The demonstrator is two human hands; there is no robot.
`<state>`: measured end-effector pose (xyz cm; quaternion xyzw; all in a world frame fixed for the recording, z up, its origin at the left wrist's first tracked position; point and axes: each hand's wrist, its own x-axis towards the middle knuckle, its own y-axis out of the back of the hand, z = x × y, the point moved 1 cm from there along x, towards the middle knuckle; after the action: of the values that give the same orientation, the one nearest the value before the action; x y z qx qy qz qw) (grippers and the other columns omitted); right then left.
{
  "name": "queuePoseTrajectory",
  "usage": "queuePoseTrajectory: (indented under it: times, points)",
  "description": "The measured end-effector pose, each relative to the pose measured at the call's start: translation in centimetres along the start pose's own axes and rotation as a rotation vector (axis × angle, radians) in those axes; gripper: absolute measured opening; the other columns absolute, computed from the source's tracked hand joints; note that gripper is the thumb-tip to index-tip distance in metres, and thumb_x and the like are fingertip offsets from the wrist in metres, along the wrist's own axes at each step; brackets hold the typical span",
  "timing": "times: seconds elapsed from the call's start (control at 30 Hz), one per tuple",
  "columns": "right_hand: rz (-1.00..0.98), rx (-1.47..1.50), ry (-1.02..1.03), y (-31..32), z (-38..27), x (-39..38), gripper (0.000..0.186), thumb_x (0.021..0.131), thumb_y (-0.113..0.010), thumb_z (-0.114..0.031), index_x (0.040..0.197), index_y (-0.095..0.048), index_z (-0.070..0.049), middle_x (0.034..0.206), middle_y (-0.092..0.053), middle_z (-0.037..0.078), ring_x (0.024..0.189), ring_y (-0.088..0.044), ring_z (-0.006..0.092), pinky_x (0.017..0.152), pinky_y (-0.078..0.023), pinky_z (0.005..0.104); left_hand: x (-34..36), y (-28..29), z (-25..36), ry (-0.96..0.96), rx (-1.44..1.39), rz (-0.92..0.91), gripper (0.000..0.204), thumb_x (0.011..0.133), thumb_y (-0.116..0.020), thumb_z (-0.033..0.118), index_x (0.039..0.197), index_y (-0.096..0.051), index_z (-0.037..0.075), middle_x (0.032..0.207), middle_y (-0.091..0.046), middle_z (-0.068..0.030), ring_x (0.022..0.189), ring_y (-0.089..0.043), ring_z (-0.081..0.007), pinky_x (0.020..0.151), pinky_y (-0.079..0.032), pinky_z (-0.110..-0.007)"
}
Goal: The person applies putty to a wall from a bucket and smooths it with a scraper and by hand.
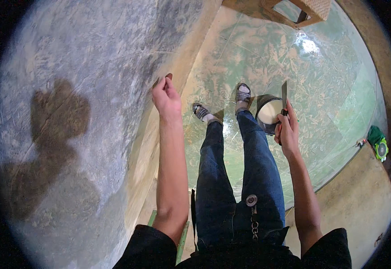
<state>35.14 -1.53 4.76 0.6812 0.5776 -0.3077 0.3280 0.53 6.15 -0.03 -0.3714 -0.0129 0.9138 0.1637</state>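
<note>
My left hand (166, 94) is raised beside the mottled grey wall (70, 58), fingers closed on a small dark piece (169, 75) that I cannot make out. My right hand (288, 127) grips a putty knife (284, 92) by its dark handle, blade pointing up and away from me. Behind and left of that hand, a black bucket (269, 112) of cream-coloured paste stands on the floor beside my sandalled right foot.
A woven seat or stool (312, 9) stands at the top. Green, tiled-looking flooring (330, 98) is smeared with pale residue and bordered by a bare concrete-like surface (347, 201). A green cloth and round lime-green item (378, 145) lie at the right. My shadow falls on the wall.
</note>
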Motion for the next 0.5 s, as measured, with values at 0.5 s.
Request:
queuePoseTrajectory:
  times: [0.5]
  points:
    - [0.124,0.023,0.088,2.5,-3.7,-1.6,0.060,0.095,-0.045,-0.010,0.153,-0.027,-0.010,0.063,-0.045,-0.002,0.043,-0.039,0.0050,0.034,-0.031,0.0218,-8.9,-4.4,5.6,0.086,-0.223,-0.395,0.030,0.088,-0.052,-0.008,0.116,-0.051,-0.018,0.117,-0.059,-0.0297,0.110,-0.059,-0.0323,0.101,-0.050,-0.031]
